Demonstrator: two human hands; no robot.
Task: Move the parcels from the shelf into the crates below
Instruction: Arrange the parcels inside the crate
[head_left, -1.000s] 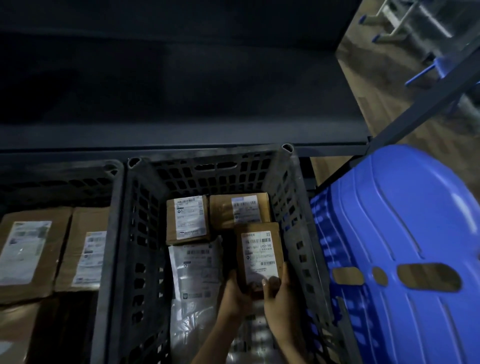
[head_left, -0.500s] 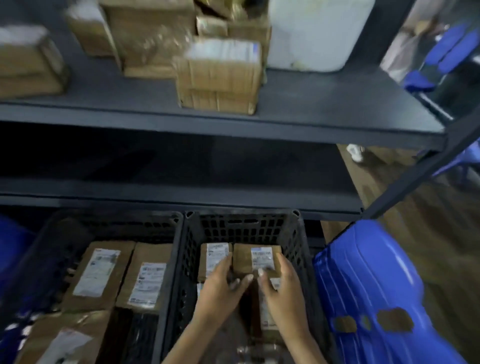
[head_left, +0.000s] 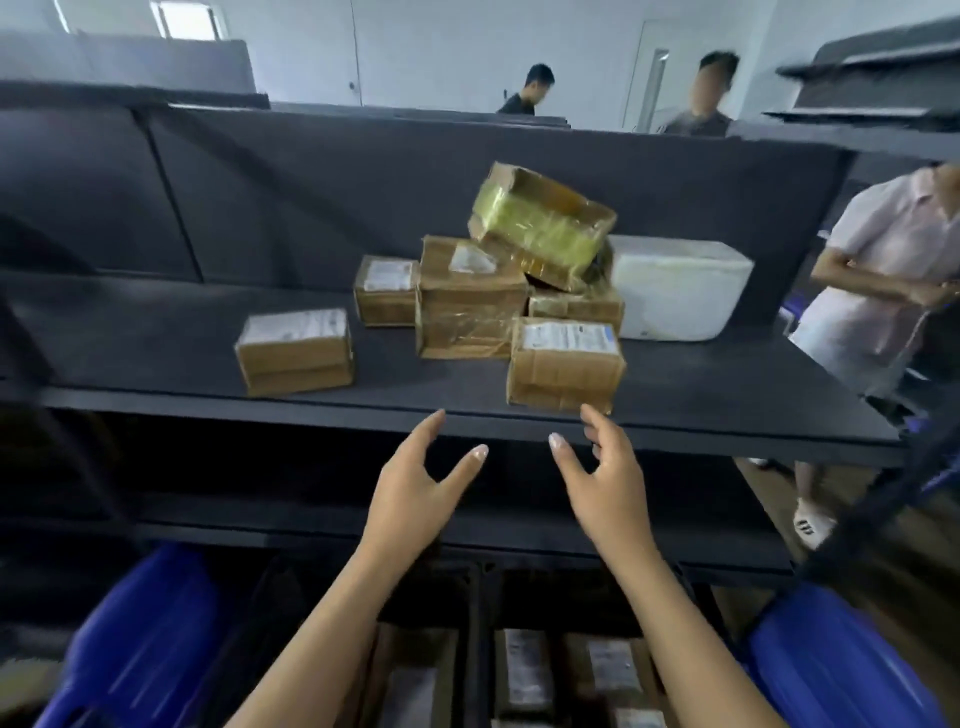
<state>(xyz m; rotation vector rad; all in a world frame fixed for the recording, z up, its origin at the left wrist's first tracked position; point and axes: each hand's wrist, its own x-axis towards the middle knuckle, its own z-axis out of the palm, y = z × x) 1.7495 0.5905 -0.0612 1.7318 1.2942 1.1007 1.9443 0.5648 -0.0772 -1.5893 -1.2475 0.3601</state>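
Up by the front edge of the shelf (head_left: 156, 338), both hands were raised and empty. The left hand (head_left: 415, 488) had its fingers and thumb spread wide. The right hand (head_left: 602, 478) was spread wide too and held nothing.

Half a second before, those hands were down in a dark crate, letting go of a small box. Now they had come up again, and the head had lifted with them, so the shelf was in full view. To me that meant one more parcel was put away and the next pick was starting.

Just above the right hand's fingertips sat a brown labelled parcel (head_left: 566, 364), right at the shelf edge and not yet touched. I guessed it would be taken next, as it was nearest. Past both hands stood a big brown box (head_left: 467, 301), with a small box (head_left: 387, 291) beside it on the left hand's side. A yellow-taped box (head_left: 540, 223) leaned tilted on top of the pile. Further out past the right hand was a white foam box (head_left: 680, 286). Well off to the left of the left hand sat a lone parcel (head_left: 296, 351).

Below the wrists, the crates (head_left: 475, 613) already had packed parcels (head_left: 524, 670) lying inside. Several were still up on the shelf, so I thought the job was far from done.
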